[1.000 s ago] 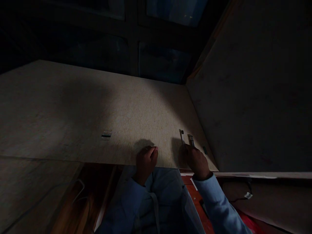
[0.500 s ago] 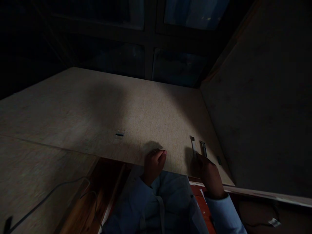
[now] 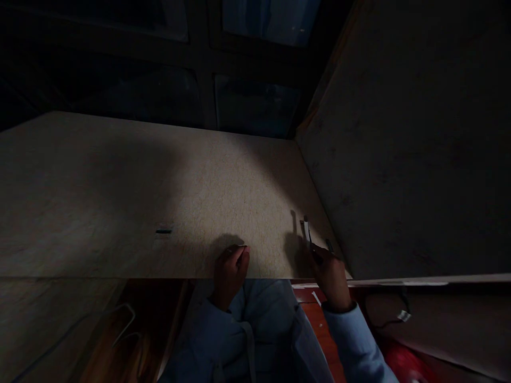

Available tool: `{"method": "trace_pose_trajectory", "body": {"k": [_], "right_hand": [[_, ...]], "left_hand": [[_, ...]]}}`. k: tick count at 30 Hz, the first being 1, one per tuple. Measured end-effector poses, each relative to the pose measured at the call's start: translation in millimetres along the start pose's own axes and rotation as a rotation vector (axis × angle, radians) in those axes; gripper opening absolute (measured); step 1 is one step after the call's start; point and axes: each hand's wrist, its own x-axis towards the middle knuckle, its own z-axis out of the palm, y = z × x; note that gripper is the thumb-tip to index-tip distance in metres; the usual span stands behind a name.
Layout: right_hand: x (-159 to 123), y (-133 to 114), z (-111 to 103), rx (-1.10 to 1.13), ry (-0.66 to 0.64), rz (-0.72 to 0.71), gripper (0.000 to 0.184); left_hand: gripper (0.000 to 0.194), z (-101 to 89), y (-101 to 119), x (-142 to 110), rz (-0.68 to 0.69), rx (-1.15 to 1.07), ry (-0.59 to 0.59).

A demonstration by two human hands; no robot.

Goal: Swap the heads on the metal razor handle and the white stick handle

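Note:
My left hand (image 3: 230, 270) rests at the near edge of a beige speckled tabletop (image 3: 120, 202), with its fingers curled in a loose fist; what is inside them, if anything, is hidden. My right hand (image 3: 329, 271) is closed on a thin light-coloured tool (image 3: 307, 232), held upright with its tip raised over the table near the right wall. Both sleeves are light blue. A small dark part (image 3: 329, 244) lies just right of my right hand's fingers.
A small dark flat piece (image 3: 163, 231) lies on the tabletop to the left of my hands. A beige wall panel (image 3: 399, 159) stands at the right. Dark window panes sit behind the table. A cable (image 3: 123, 319) hangs below left and a red object (image 3: 403, 364) sits low right.
My right hand has tilted the thin tool more upright. The small metal part beside it is now mostly hidden by my fingers. My left hand keeps its fist at the edge.

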Motion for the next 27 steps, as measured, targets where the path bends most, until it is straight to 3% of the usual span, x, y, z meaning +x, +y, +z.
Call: {"method": "trace_pose_trajectory", "body": {"k": [4,11,16,22,27], "right_hand": [[3,15,-12,-0.035,0.064,0.100,0.062],[8,36,-21,-0.181,-0.116,0.099,0.043],[8,37,-17,-0.228,-0.120,0.099,0.034],[6,47,-15,-0.207,-0.061,0.049,0.037],[3,54,-16,-0.195,-0.056,0.065,0.043]], "left_hand": [[0.029,-0.7,1,0,0.018,0.025,0.003],[0.032,2.1,-2,-1,0.032,0.060,0.007],[0.034,1.2,0,-1,0.007,0.055,-0.009],[0.035,-4.6,6,0,-0.090,-0.060,-0.059],[0.034,-25.9,6,1,-0.213,-0.262,-0.091]]}}
